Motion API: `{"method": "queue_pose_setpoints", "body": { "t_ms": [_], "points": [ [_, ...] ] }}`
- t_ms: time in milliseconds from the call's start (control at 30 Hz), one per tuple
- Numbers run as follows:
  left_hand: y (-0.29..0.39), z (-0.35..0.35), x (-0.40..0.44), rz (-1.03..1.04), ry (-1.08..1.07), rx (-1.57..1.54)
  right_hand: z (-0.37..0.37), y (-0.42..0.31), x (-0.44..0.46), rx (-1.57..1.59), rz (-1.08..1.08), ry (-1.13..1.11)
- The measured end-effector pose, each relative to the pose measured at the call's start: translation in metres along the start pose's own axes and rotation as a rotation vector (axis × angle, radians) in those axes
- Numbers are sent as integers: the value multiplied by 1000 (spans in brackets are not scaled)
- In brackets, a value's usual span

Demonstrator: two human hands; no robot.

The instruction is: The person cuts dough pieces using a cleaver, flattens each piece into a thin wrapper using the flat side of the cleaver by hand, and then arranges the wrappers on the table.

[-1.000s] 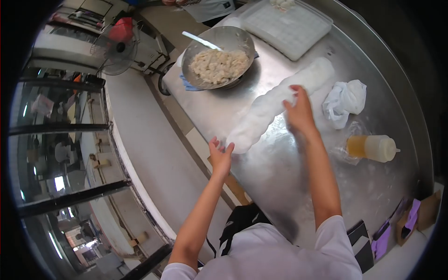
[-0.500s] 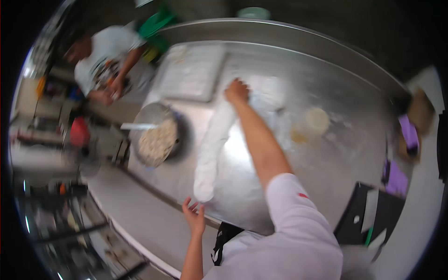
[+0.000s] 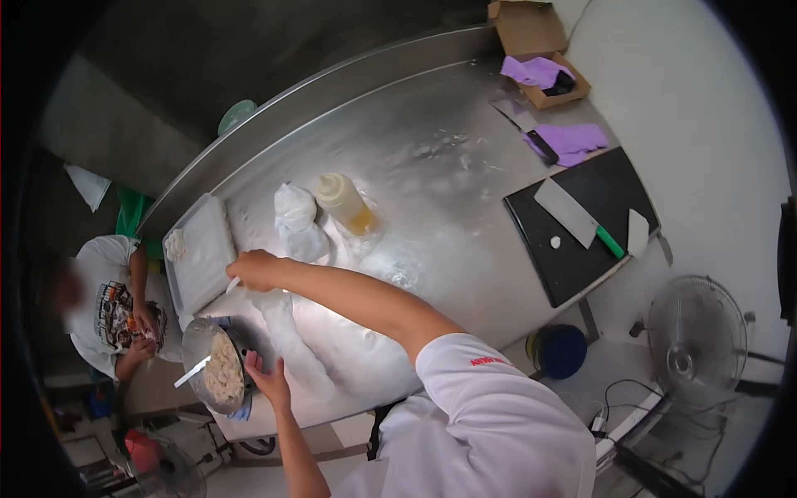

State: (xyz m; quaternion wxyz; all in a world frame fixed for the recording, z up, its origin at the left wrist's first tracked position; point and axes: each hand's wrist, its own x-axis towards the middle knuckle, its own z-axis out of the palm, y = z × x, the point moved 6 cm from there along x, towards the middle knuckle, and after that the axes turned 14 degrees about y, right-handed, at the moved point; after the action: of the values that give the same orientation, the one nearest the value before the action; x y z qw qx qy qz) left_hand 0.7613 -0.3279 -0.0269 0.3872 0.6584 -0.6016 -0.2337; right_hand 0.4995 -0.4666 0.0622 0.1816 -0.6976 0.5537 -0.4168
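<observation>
My right hand [image 3: 254, 271] is closed near the corner of a pale tray [image 3: 203, 264], with a small white piece [image 3: 233, 285] sticking out from its fingers. My left hand [image 3: 269, 383] is spread at the right side of a metal bowl [image 3: 199, 334]; I cannot tell whether it touches the rim. In the bowl lie a pale, lumpy filling [image 3: 224, 375] and a flat-bladed utensil [image 3: 192, 372]. A long white strip [image 3: 299, 355], like floured dough, lies on the steel table between the bowl and my body.
A squeeze bottle [image 3: 339, 197] of yellow liquid stands beside a white plastic bag [image 3: 295, 209]. A green-handled cleaver [image 3: 568, 212] rests on a black board [image 3: 540, 249]. Near it are a black-handled knife [image 3: 543, 148] and purple cloth [image 3: 581, 143]. Another person [image 3: 112, 303] stands at left.
My view has turned towards the right side of the table. My right hand has left the strip's far end and come near the tray corner. My left hand has moved beside the bowl.
</observation>
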Motion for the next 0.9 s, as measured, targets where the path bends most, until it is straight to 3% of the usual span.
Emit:
{"method": "queue_pose_setpoints", "body": {
  "t_ms": [100,200,300,400,533,733,833,900],
  "points": [
    [9,16,26,259,-107,-43,-26,-50,-13,52,-133,-57],
    [7,26,34,170,-226,38,-44,-93,-22,87,-201,-74],
    [-3,37,41,102,-404,-74,-64,-128,-29,94,-266,-67],
    [-3,30,37,150,-321,-228,-83,-161,-41,99,-301,-86],
    [50,4,10,218,-217,-275,-110,-186,-54,117,-345,-60],
    [80,-29,-13,187,-193,-153,-161,-203,-60,197,-361,-57],
    [109,-38,-23,92,-246,-317,-170,-202,-45,229,-354,-57],
    [106,-47,-17,62,-236,-250,-161,-193,-18,249,-368,-67]
  ]
}}
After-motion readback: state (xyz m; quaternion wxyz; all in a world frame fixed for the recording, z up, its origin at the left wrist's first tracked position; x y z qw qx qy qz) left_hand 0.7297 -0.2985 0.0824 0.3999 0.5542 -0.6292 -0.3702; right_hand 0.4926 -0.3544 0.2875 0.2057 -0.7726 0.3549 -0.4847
